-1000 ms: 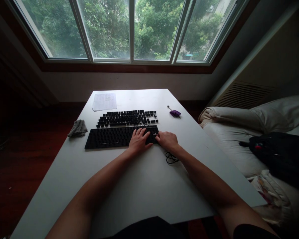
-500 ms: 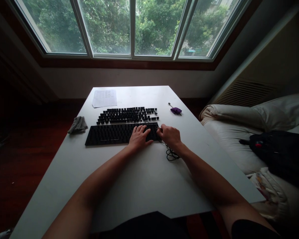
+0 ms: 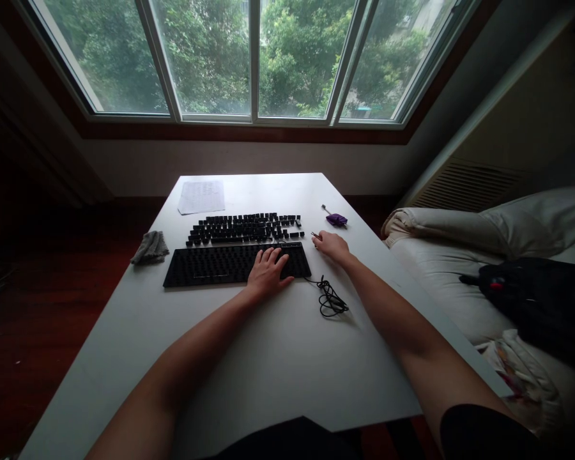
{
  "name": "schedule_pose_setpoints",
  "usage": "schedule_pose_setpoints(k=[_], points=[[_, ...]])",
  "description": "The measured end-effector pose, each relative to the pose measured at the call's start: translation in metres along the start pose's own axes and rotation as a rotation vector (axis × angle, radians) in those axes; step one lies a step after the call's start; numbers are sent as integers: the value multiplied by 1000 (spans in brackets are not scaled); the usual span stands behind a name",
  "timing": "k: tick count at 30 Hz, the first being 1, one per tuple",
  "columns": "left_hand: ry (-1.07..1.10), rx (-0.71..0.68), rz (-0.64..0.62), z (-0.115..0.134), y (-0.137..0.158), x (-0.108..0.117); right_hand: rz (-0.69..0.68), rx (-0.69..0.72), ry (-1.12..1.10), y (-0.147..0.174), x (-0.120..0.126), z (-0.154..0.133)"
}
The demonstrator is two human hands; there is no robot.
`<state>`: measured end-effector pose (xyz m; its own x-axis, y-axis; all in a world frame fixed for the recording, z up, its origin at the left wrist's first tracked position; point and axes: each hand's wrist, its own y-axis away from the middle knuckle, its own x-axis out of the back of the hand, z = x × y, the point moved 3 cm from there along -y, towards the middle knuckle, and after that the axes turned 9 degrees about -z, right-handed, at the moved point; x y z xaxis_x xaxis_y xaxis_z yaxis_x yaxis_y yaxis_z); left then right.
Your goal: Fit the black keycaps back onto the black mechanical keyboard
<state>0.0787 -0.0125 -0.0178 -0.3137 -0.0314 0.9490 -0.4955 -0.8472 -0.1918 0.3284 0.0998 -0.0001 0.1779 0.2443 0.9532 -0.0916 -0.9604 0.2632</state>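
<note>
A black keyboard (image 3: 220, 267) lies across the white table, and behind it are rows of loose black keycaps (image 3: 244, 228). My left hand (image 3: 268, 271) rests flat on the keyboard's right half with its fingers spread. Just past the right end of the keyboard, my right hand (image 3: 333, 246) is closed around a small keycap puller (image 3: 315, 236), whose thin prongs point left toward the keycaps. The keyboard's coiled black cable (image 3: 331, 299) lies on the table below my right hand.
A grey cloth (image 3: 150, 248) sits at the table's left edge. Printed paper (image 3: 201, 197) lies at the back left. To the back right are a crumpled purple cloth (image 3: 336, 220) and a thin brush (image 3: 324, 207). A cream sofa (image 3: 436, 281) with a dark bag stands beside the table.
My right hand has lifted off the keyboard's right end and moved slightly right and away from me, still with the puller. My left hand stays on the keyboard. The view has tilted slightly up.
</note>
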Motion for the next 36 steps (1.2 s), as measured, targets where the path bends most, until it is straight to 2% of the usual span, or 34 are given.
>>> schedule_pose_setpoints(k=[4,8,15,21,28,32,36], points=[[4,-5,-3,-2,0,1,21,-8,-58,-26,-4,-11],[9,-8,-5,-3,-1,0,80,-36,-102,-38,-5,-19],[-2,-9,-4,-3,-2,0,148,-64,-101,-47,-7,-22],[-13,-10,-3,-3,-1,1,189,-22,-102,-46,-12,-22],[-18,-2,-8,-3,-1,3,258,-7,-264,-44,-12,-15],[-14,0,-14,-3,-1,2,334,24,-436,-40,-13,-3],[16,-5,-8,-3,-1,0,380,51,-495,-35,-15,13]])
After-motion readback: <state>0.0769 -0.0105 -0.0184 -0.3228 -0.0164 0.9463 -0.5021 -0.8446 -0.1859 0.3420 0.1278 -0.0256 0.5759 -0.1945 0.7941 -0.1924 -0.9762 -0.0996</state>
